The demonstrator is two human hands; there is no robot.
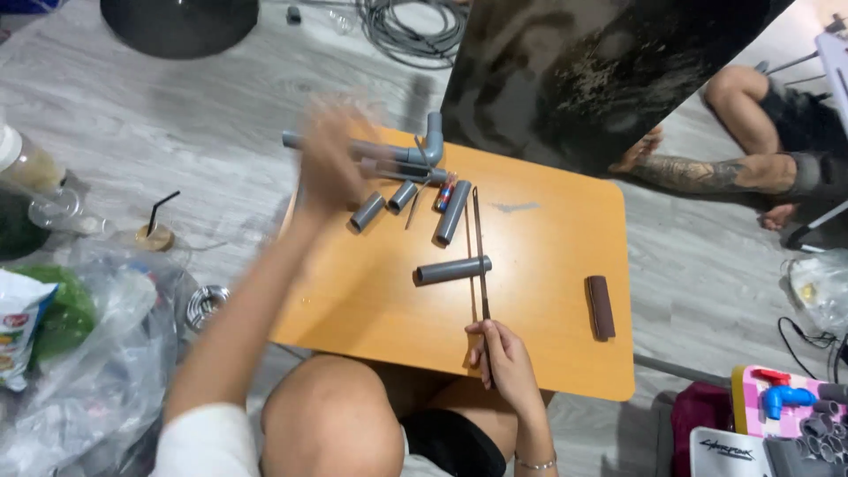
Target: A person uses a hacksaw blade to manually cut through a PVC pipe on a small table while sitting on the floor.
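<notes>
Fingers of the right hand [505,358] close around the near end of a thin dark rod [480,256] whose long axis runs away across the counter [548,291]. Left of the rod, grey pipe pieces [452,269] lie scattered. Farther off, the blurred left hand [329,163] hovers by an elbow-jointed pipe [424,146]; its grip is unclear.
</notes>
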